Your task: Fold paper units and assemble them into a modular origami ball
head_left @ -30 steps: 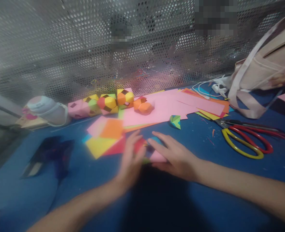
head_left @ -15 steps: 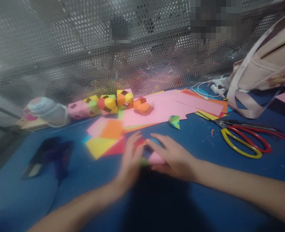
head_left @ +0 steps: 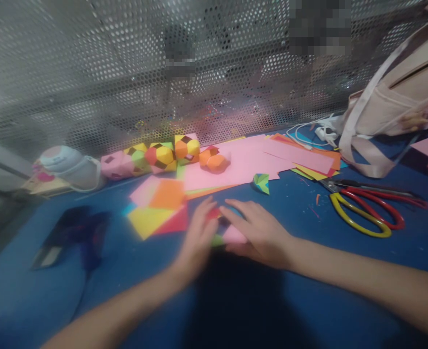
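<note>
Fingers of the left hand [head_left: 198, 237] and right hand [head_left: 260, 233] hold a small pink, red and green folded-paper shape [head_left: 234, 235] between them on the blue tabletop [head_left: 292, 211] (hardly anything has moved), so work stays right there.

Under dim light, a dark shadow [head_left: 243, 305] covers the blue tabletop [head_left: 420, 237], its left side blurred.
</note>
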Motion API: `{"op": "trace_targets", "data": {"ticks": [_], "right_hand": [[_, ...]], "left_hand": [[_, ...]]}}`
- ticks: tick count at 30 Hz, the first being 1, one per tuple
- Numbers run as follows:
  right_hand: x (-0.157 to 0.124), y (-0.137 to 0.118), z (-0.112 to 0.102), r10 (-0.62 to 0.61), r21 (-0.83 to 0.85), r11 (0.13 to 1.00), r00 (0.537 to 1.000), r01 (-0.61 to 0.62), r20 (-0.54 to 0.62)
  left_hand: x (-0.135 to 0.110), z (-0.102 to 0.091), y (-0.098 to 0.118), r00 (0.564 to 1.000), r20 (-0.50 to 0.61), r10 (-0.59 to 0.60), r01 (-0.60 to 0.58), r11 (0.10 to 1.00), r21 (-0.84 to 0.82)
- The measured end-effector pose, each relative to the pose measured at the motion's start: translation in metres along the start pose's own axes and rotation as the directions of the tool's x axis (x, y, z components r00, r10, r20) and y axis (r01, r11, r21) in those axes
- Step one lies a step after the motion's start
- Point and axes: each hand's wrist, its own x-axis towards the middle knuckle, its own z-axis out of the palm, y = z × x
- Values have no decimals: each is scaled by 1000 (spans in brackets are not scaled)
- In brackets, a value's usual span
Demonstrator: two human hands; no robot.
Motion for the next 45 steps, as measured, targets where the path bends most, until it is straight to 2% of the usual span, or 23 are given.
{"op": "trace_targets", "data": {"ticks": [4, 10, 15, 21, 24, 26, 30, 34, 39, 45], "right_hand": [[-1, 1, 1, 117, 58, 991, 993, -118, 17], [-1, 6, -1, 274, 218, 938, 962, -268, 7], [1, 6, -2, 277, 255, 929, 961, -267, -3], [1, 5, -2, 240, 212, 951, 970, -226, -43], [2, 5, -2, 275, 244, 935, 961, -259, -32], [3, 6, -3, 317, 280, 909, 948, -309, 17], [7, 10, -8, 379, 395, 825, 914, -404, 144], [9, 14, -15, 378, 493, 759, 904, -425, 198], [8, 15, -13, 389, 423, 796, 901, -433, 190], [11, 10, -12, 398, 489, 744, 890, -456, 224]], "left_hand": [[-2, -5, -2, 997, 54, 46, -47, 998, 33], [-5, -9, -9, 957, 137, 256, -279, 942, 186], [-3, -7, -13, 908, 193, 371, -415, 857, 306], [-4, -3, -15, 910, 189, 369, -411, 862, 295], [-5, -1, -14, 927, 185, 325, -366, 891, 268], [-5, 1, -11, 952, 173, 252, -289, 927, 240], [1, 0, 0, 995, 98, 15, -23, 997, 77], [6, -5, 4, 984, 78, -159, 169, 973, -158], [7, -7, 3, 966, 118, -229, 255, 915, -312], [8, -8, 13, 958, 143, -247, 273, 939, -210]]}}
